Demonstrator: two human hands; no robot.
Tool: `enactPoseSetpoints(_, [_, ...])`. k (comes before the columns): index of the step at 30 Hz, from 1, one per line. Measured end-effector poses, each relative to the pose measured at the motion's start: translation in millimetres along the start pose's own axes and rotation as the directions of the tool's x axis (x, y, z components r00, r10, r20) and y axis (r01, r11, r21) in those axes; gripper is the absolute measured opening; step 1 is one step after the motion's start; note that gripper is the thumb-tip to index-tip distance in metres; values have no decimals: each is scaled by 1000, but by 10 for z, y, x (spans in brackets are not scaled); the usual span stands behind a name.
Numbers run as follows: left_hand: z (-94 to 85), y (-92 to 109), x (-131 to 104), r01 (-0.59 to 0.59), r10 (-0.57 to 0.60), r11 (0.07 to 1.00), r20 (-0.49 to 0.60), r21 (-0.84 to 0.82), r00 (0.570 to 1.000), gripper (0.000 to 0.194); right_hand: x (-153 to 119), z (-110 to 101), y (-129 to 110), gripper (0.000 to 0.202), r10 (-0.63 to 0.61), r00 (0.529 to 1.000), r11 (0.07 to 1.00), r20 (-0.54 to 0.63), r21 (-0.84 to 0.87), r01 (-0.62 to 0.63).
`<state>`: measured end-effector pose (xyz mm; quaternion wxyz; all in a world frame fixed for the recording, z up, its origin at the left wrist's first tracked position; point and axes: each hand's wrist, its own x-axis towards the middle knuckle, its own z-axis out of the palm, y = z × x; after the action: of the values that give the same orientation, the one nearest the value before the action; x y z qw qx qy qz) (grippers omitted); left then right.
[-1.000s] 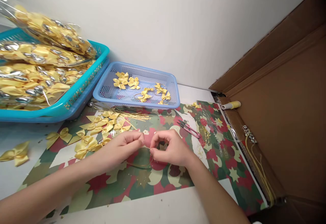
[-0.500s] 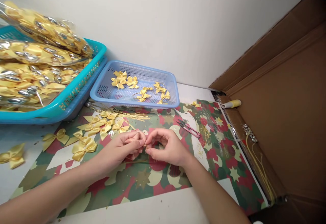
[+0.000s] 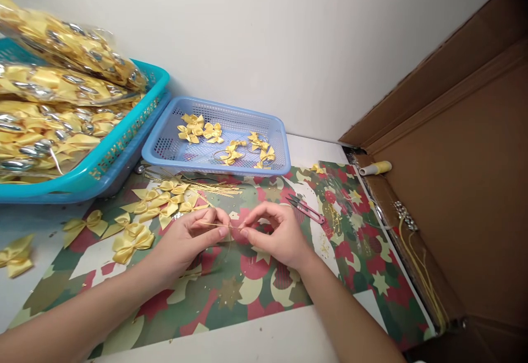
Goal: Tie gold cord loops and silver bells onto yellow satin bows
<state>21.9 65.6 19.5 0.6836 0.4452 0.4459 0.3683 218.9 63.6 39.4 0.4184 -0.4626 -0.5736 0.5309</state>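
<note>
A thin gold cord (image 3: 234, 227) stretches across the short gap between my two hands, above the patterned paper. My left hand (image 3: 206, 234) pinches one part of it between thumb and fingers, and a strand dangles below. Thumb and forefinger of my right hand (image 3: 272, 232) are closed on its other side. Several yellow ribbon bows (image 3: 132, 241) lie to the left of my left hand. Beyond the hands, a bundle of gold cords (image 3: 214, 187) rests on the paper. Thread snips (image 3: 306, 209) lie just past my right hand.
A blue basket (image 3: 285, 148) with several bows and looped cords stands at the back. At left, a turquoise basket (image 3: 154, 85) holds bagged bows. Cardboard (image 3: 454, 132) walls the right side, with a yellow-white tube (image 3: 375, 168) and cords beside it. Camouflage-like paper (image 3: 231, 291) covers the table.
My hands have drawn slightly apart, and the cord now shows taut between them. The view has shifted a little.
</note>
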Motion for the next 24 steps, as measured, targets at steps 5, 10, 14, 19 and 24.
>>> enactPoseSetpoints(5, [-15, -65, 19, -18, 18, 1000, -33, -10, 999, 54, -19, 13, 8, 8, -63, 993, 996, -104, -64, 56])
enactPoseSetpoints(10, [-2, -52, 23, -25, 24, 999, -68, -22, 997, 58, -20, 14, 27, 5, -146, 985, 976, -92, -177, 128])
enactPoseSetpoints(14, [8, -45, 26, -6, 0, 998, -89, -64, 996, 60, -24, 23, 51, 6, -196, 977, 955, -79, -243, 172])
enactPoseSetpoints(19, [11, -49, 25, 3, -11, 995, -71, -103, 997, 60, -34, 22, 44, 6, -216, 973, 948, -85, -255, 188])
enactPoseSetpoints(24, [34, -13, 12, 42, -53, 988, -72, -148, 996, 65, -40, 38, 7, 7, -245, 961, 954, -126, -206, 216])
